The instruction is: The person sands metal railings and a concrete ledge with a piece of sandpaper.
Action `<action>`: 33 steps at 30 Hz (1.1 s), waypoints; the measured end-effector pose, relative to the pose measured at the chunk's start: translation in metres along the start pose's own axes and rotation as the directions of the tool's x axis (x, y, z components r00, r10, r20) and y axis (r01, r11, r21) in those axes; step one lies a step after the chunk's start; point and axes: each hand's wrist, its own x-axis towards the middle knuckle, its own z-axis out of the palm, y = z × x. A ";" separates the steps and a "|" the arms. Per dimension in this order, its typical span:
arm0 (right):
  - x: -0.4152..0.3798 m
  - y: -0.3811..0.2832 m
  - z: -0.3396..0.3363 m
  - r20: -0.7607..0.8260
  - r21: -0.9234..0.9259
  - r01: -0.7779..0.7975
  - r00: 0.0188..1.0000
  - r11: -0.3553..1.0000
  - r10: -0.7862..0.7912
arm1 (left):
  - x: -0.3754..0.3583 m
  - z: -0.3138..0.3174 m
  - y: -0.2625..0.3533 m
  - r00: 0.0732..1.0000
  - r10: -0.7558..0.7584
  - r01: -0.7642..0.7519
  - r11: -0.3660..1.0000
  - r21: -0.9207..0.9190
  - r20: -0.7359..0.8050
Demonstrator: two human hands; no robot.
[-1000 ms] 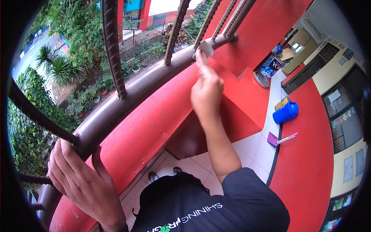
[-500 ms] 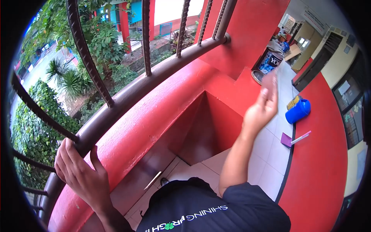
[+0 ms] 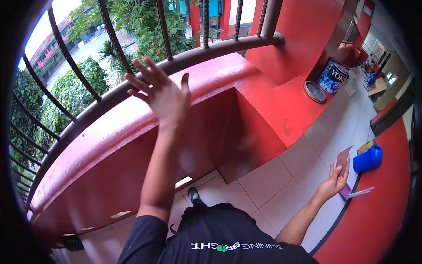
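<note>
My left hand is raised with its fingers spread, and overlaps the dark metal railing and the red ledge in this view. Nothing is in it. Over on the right, a bent reddish-brown sheet of sandpaper is pinched between the thumb and fingers of my right hand. That hand is beside a blue plastic container, with a purple piece and thin pink and white sticks just below it.
A paint can stands on the red surface, with a round lid lying before it. Something yellow sits behind the blue container. Vertical twisted bars rise from the railing. Pale tiles cover the floor.
My left hand has come off the railing and moved right and up, fingers spread. My right hand has moved down and right, and the sandpaper in it now shows clearly. The view has shifted.
</note>
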 end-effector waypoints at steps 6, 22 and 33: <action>0.023 0.021 -0.056 0.087 -0.054 -0.015 0.996 0.998 0.019 | -0.007 -0.038 0.118 0.372 0.719 -0.293 0.692 -0.660 0.588; 0.039 0.039 -0.124 0.027 -0.129 -0.137 0.990 0.982 0.142 | -0.009 0.007 0.168 0.995 0.083 -0.090 0.985 -0.148 -0.049; 0.006 0.001 -0.031 0.337 0.203 -0.237 0.928 0.950 0.159 | -0.042 -0.055 0.020 0.891 0.431 -0.274 0.758 -0.592 0.141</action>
